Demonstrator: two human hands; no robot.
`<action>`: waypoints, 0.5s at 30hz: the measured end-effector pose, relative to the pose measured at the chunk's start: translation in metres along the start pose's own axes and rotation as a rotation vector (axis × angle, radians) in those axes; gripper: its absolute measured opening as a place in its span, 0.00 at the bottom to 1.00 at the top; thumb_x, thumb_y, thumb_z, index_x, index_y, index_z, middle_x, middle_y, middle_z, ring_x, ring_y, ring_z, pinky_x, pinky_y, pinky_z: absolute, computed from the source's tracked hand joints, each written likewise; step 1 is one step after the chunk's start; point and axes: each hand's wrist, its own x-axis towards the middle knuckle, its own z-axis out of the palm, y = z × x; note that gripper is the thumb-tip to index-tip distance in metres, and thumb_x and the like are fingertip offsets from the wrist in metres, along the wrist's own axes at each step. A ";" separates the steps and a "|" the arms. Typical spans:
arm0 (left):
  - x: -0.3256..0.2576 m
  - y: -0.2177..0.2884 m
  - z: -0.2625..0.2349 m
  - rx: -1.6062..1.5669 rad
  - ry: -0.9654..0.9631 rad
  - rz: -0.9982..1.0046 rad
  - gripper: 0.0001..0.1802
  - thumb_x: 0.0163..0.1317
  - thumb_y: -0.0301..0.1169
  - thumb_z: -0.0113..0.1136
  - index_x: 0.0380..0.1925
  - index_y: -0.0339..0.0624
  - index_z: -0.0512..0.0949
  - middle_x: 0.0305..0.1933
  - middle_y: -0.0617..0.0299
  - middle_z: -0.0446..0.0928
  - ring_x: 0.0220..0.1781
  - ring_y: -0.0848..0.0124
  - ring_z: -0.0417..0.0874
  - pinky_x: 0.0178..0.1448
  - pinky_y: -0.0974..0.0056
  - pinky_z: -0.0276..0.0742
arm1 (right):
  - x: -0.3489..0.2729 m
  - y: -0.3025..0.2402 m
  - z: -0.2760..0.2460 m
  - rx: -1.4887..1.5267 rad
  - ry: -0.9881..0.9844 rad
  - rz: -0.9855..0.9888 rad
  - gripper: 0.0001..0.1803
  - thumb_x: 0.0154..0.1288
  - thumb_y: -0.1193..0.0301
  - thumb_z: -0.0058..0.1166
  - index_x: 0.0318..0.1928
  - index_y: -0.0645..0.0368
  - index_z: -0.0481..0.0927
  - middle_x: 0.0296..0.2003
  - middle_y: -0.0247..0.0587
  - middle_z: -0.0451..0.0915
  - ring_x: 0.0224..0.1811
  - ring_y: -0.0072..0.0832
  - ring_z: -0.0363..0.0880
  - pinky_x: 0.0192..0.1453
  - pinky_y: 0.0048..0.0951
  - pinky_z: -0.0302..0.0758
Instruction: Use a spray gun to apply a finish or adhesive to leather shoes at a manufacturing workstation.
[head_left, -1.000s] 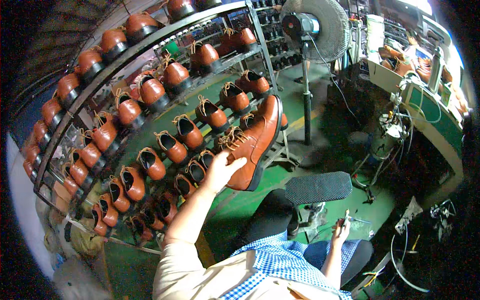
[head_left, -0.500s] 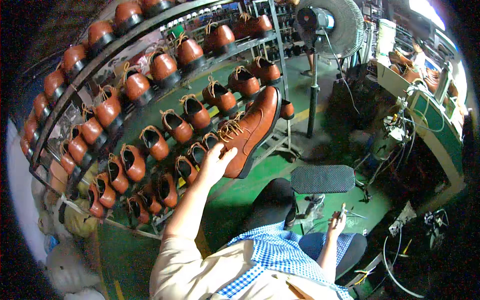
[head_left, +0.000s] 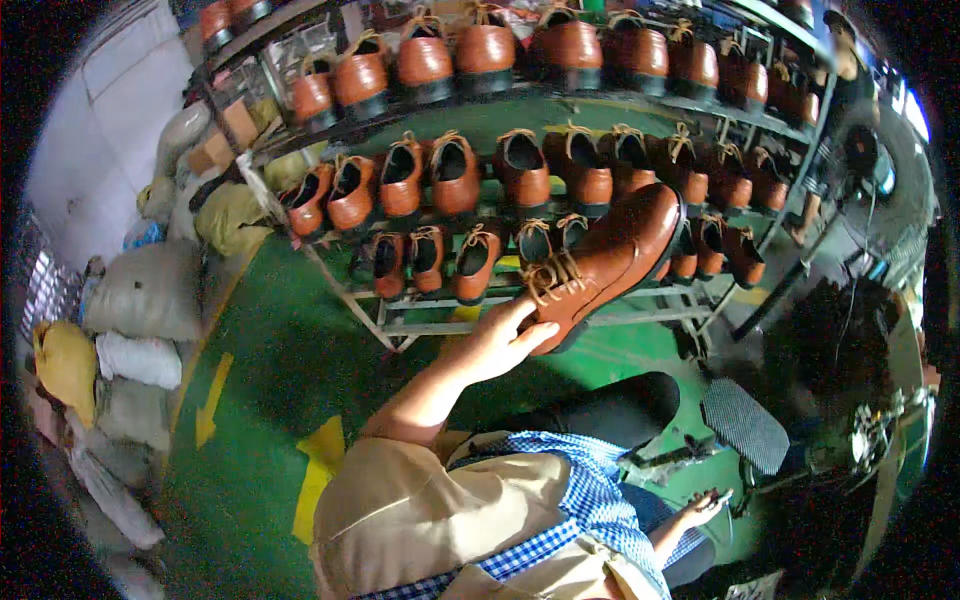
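Observation:
My left hand [head_left: 503, 340] grips a brown leather lace-up shoe [head_left: 608, 262] near its heel opening. The shoe has tan laces and a dark sole, and its toe points up and to the right, in front of the shoe rack. Low at the right, beside my apron, my right hand [head_left: 703, 510] is closed around something small and partly metallic, too small to name. A rack [head_left: 545, 97] stands ahead, with rows of similar brown shoes, many with tan laces, on its shelves.
Stuffed sacks [head_left: 150, 290] are piled along the left wall. Yellow arrows [head_left: 322, 465] mark the green floor. A textured dark pad [head_left: 745, 425] is right of my knee. A large fan [head_left: 880, 170] stands at the right, near another person [head_left: 850, 80] beyond the rack.
The view has swung left, so the rack now spans the front and the sacks show. The shoe stays in my left hand, toe tilted further right. My right hand remains low at the right.

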 end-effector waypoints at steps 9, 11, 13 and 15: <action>-0.035 -0.018 -0.070 0.530 0.738 0.173 0.12 0.64 0.29 0.67 0.47 0.43 0.81 0.32 0.51 0.84 0.29 0.62 0.85 0.35 0.60 0.78 | 0.024 0.071 -0.019 -0.737 0.071 -0.606 0.28 0.76 0.64 0.47 0.70 0.64 0.65 0.66 0.51 0.73 0.60 0.47 0.77 0.59 0.39 0.79; -0.047 -0.003 -0.096 0.518 0.853 0.128 0.08 0.67 0.27 0.65 0.32 0.38 0.74 0.27 0.69 0.75 0.31 0.81 0.71 0.35 0.70 0.70 | 0.009 0.042 -0.001 -0.556 0.030 -0.366 0.29 0.75 0.62 0.48 0.70 0.63 0.64 0.63 0.50 0.75 0.56 0.43 0.80 0.51 0.36 0.81; -0.053 0.005 -0.133 0.527 0.978 0.083 0.05 0.68 0.26 0.64 0.39 0.38 0.77 0.25 0.73 0.68 0.25 0.82 0.64 0.31 0.71 0.66 | 0.002 0.019 0.008 -0.386 0.012 -0.130 0.30 0.74 0.60 0.49 0.70 0.62 0.64 0.60 0.49 0.77 0.51 0.39 0.82 0.43 0.32 0.83; -0.046 0.009 -0.161 0.315 1.021 0.096 0.17 0.71 0.24 0.58 0.58 0.36 0.72 0.29 0.71 0.71 0.31 0.83 0.67 0.38 0.75 0.68 | 0.003 0.016 0.002 -0.235 0.053 -0.160 0.33 0.73 0.57 0.51 0.71 0.62 0.62 0.55 0.46 0.80 0.43 0.33 0.82 0.32 0.26 0.79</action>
